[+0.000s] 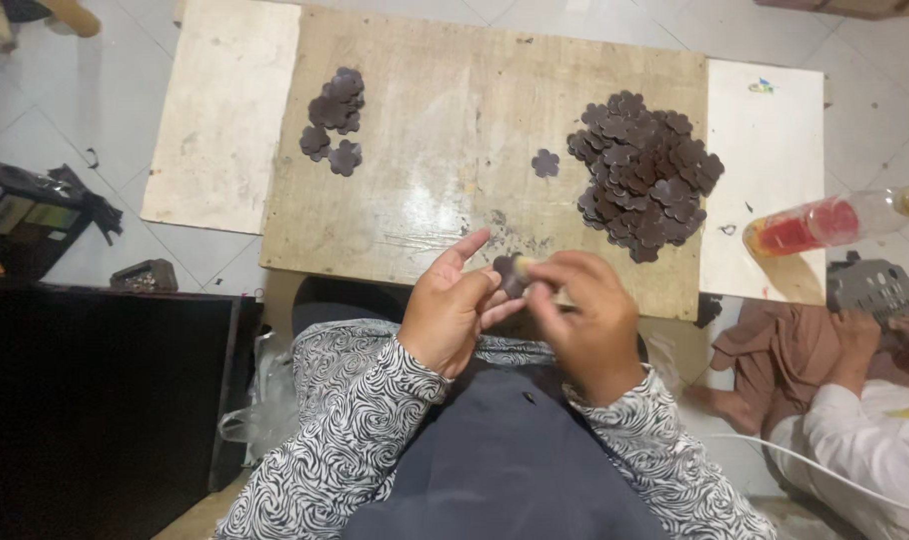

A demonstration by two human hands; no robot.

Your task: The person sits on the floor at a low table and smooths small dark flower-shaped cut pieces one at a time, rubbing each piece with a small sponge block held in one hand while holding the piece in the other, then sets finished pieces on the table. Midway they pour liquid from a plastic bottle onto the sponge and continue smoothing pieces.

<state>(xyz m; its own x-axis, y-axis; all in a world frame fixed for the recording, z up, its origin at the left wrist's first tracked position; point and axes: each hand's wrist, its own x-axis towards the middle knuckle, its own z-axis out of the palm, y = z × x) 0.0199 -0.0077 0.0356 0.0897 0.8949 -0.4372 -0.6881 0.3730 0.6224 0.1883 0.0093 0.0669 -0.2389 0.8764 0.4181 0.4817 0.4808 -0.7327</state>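
My left hand [453, 305] and my right hand [587, 318] meet over my lap at the near edge of a low wooden board [445, 190]. Between their fingertips sits a dark brown flower-shaped piece [509, 274]. My right hand also pinches a small pale object against that piece; what it is cannot be told. A big heap of the same flower pieces [647, 172] lies on the board's right side. A smaller group [335, 118] lies at the far left. One single piece [546, 162] lies alone near the middle.
A pale board [220, 110] adjoins on the left and a white one [765, 170] on the right. A clear bottle with red liquid [825, 222] lies at the right. Another person [865, 400] sits at the lower right holding a calculator [875, 288]. A dark box [25, 215] stands left.
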